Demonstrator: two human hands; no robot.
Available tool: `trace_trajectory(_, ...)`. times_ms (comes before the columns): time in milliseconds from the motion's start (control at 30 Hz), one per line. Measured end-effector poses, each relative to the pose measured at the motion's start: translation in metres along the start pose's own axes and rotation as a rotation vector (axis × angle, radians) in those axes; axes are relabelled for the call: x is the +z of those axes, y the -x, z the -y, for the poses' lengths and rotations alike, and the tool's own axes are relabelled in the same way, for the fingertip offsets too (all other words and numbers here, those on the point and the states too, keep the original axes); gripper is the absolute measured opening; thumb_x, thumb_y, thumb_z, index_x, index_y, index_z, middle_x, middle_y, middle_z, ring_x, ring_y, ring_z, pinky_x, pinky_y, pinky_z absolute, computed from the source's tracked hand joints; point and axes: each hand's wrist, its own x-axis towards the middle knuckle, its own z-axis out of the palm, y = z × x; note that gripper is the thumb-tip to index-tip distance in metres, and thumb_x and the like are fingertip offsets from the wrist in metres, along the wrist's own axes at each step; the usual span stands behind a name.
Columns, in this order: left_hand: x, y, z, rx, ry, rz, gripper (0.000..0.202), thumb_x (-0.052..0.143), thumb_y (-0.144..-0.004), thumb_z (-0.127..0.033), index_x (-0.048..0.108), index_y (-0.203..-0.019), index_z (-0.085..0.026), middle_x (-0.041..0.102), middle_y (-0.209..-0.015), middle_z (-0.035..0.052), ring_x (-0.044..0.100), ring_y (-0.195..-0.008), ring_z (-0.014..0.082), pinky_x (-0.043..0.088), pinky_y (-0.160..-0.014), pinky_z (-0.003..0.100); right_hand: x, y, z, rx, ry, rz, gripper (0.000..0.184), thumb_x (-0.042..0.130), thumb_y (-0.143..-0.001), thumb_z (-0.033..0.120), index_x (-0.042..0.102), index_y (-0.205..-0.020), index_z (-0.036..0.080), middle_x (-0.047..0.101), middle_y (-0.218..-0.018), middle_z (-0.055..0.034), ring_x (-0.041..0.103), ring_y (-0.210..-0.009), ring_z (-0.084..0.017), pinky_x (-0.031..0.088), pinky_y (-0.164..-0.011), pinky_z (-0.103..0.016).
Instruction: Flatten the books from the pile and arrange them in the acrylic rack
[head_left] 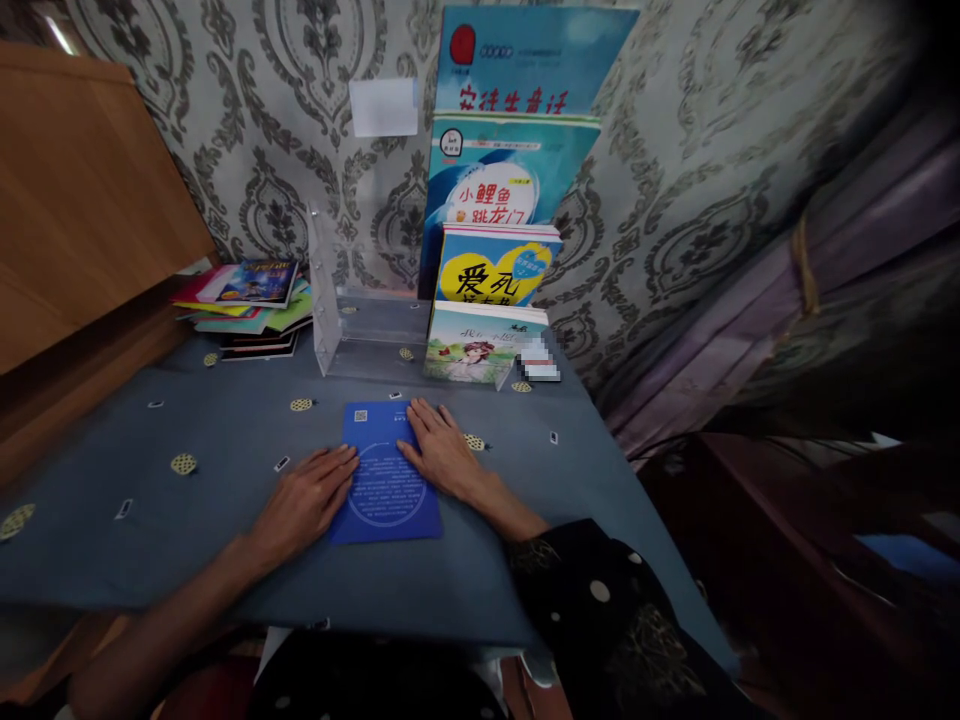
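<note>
Cloth in blue-grey, printed with yellow pineapples and small black-and-white tags, covers the table (232,500). Taking the blue book (390,505) as the centre of the dial, patterned grey wallpaper (712,200) runs behind from ten to two o'clock, with a white card (384,108) on it at twelve. A wooden cabinet (90,160) stands at ten, a loose pile of books (255,290) lies at eleven, and a purplish curtain (757,295) hangs at two. At one o'clock, upright books (487,275) rise in tiers at one end of a clear rack (324,320).

The blue book lies flat and closed near the middle of the table: a deep blue cover, a QR code towards its eleven, a pale ring around lines of small print. The left hand (319,487) rests at its nine o'clock, fingers outstretched and together over the edge; the right hand (437,448) lies at its two, fingers extended and thumb on the cover, both open and gripping nothing
</note>
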Motion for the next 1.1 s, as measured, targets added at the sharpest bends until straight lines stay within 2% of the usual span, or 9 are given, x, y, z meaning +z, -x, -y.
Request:
trace_trajectory(233, -0.013, 0.023, -0.014, 0.072, 0.078, -0.006, 0.035, 0.044, -0.1, -0.024, 0.059, -0.132, -0.021, 0.068, -0.126, 0.0063, 0.065, -0.115, 0.0204, 0.053, -0.101, 0.04, 0.002, -0.001, -0.002, -0.003, 0.003, 0.003, 0.058, 0.043, -0.098, 0.041, 0.041, -0.146, 0.009, 0.038, -0.154, -0.0178, 0.03, -0.145, -0.027, 0.022, -0.119, -0.048)
trace_trajectory(367, -0.024, 0.035, -0.019, 0.13, 0.137, -0.008, 0.041, 0.046, -0.099, -0.019, 0.052, -0.139, -0.023, 0.068, -0.126, 0.0056, 0.065, -0.115, 0.0195, 0.054, -0.099, 0.038, 0.001, -0.001, -0.001, 0.001, 0.002, 0.017, 0.06, 0.043, -0.098, 0.041, 0.04, -0.145, 0.004, 0.038, -0.154, -0.0192, 0.029, -0.146, -0.028, 0.021, -0.119, -0.048)
trace_trajectory(567, -0.04, 0.042, -0.024, 0.17, 0.164, 0.031, 0.044, 0.049, -0.097, -0.016, 0.05, -0.141, -0.023, 0.068, -0.125, 0.0066, 0.066, -0.112, 0.0198, 0.055, -0.097, 0.039, 0.002, -0.001, -0.001, 0.005, -0.015, 0.012, 0.059, 0.042, -0.099, 0.043, 0.041, -0.146, 0.007, 0.036, -0.155, -0.0178, 0.028, -0.146, -0.027, 0.02, -0.12, -0.048)
trace_trajectory(800, -0.034, 0.032, -0.03, 0.217, 0.19, 0.105, 0.045, 0.049, -0.097, -0.017, 0.05, -0.141, -0.023, 0.068, -0.127, 0.0068, 0.065, -0.115, 0.02, 0.052, -0.101, 0.04, 0.001, -0.001, 0.0, 0.014, -0.015, 0.023, 0.061, 0.041, -0.099, 0.041, 0.04, -0.145, 0.002, 0.036, -0.154, -0.0195, 0.027, -0.146, -0.028, 0.019, -0.12, -0.048)
trace_trajectory(967, -0.025, 0.016, -0.043, 0.268, 0.21, 0.15, 0.042, 0.047, -0.098, -0.02, 0.052, -0.14, -0.022, 0.068, -0.126, 0.0074, 0.063, -0.118, 0.0208, 0.05, -0.102, 0.042, 0.002, -0.001, 0.0, 0.005, -0.007, -0.002, 0.059, 0.041, -0.099, 0.041, 0.04, -0.146, 0.007, 0.037, -0.155, -0.0177, 0.028, -0.146, -0.027, 0.021, -0.119, -0.048)
trace_trajectory(1100, -0.015, 0.001, -0.056, 0.324, 0.224, 0.19, 0.037, 0.045, -0.1, -0.023, 0.056, -0.134, -0.017, 0.068, -0.127, 0.0087, 0.061, -0.121, 0.0219, 0.049, -0.102, 0.043, 0.001, -0.001, 0.001, 0.008, -0.004, 0.008, 0.059, 0.042, -0.099, 0.041, 0.04, -0.145, 0.005, 0.036, -0.155, -0.0182, 0.028, -0.146, -0.028, 0.02, -0.119, -0.047)
